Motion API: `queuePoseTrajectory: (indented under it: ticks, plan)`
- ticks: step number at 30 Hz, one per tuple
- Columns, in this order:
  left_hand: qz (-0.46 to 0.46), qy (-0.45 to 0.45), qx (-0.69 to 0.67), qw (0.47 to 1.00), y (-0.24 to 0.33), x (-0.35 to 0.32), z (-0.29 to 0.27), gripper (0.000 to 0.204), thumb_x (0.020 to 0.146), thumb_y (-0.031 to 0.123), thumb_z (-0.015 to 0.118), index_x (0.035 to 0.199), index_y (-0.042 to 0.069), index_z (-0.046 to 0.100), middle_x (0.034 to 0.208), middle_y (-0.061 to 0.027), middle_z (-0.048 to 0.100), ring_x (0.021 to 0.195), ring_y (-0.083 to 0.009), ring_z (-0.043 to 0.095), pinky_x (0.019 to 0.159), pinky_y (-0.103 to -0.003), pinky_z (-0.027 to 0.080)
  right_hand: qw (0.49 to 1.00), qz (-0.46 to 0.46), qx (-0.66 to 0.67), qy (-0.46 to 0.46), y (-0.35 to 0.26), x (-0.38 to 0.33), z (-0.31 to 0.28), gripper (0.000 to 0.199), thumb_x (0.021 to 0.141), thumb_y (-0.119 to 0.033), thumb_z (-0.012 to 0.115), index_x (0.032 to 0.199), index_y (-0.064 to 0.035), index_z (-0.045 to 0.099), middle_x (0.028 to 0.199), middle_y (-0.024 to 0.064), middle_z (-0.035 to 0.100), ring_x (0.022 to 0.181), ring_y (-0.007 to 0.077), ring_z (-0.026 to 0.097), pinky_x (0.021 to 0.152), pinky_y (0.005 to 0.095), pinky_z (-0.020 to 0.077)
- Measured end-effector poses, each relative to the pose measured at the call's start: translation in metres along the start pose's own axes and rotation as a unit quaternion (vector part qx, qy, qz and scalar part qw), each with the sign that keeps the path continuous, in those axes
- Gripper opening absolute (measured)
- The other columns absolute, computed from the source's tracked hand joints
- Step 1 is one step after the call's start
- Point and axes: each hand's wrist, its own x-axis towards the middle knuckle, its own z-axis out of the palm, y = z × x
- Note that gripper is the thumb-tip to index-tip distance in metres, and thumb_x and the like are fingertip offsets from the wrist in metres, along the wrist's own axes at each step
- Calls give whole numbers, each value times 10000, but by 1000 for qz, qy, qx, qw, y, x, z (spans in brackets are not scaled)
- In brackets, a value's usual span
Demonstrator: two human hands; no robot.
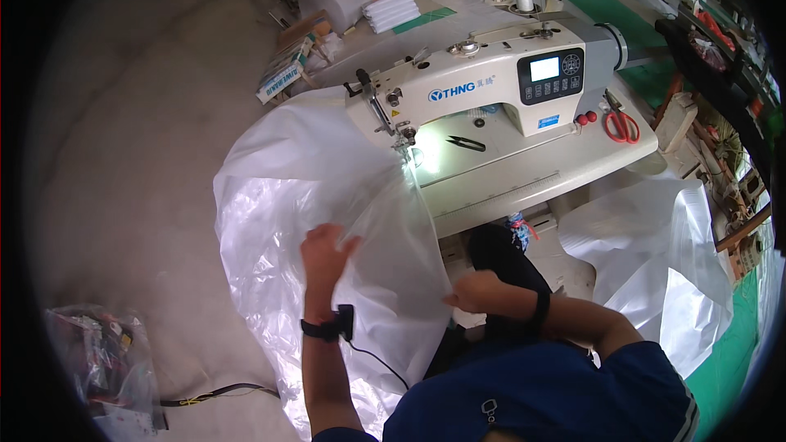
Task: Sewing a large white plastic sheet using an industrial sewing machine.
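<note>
Workshop floor, white bench (524, 184) carrying a sewing machine (491, 86). Left hand (326, 255) grips the clear plastic sheet (327, 188) under the needle; right hand (479, 290) seemingly pinches its edge.

Sewing machine head: a small rectangular screen (544, 69), glowing pale blue, sits in a dark control panel (551, 75), with a small blue label (548, 122) beneath it. A flat printed carton (284, 75), white, blue and green, lies at the tabletop's far left edge. A clear plastic bag of mixed coloured items (105, 360) rests on the floor, lower left.
</note>
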Motion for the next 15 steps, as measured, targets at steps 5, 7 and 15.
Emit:
queuePoseTrajectory:
  ticks: [5, 7, 15]
  plan:
    - [-19, 58, 33, 998, -16, -27, 24, 199, 759, 252, 672, 856, 80, 659, 941, -84, 626, 928, -292, 566, 801, -406, 432, 861, -45, 507, 10, -60, 40, -69, 287, 923, -292, 511, 929, -6, 539, 894, 117, 611, 723, 240, 658, 547, 325, 532]
    - [-89, 67, -169, 979, -32, -18, 23, 142, 798, 180, 640, 850, 50, 661, 838, -57, 636, 810, -220, 589, 716, -333, 451, 743, -40, 666, 45, -56, 84, -78, 247, 912, -197, 539, 1033, 1, 454, 995, 113, 536, 809, 253, 650, 565, 317, 539]
    - [-224, -39, -443, 867, -15, 8, -3, 188, 822, 173, 647, 893, -1, 649, 833, 2, 608, 800, -104, 539, 727, -251, 425, 568, -55, 812, 123, -32, 163, -82, 131, 907, -168, 541, 886, -43, 510, 768, 30, 510, 603, 151, 571, 411, 247, 397]
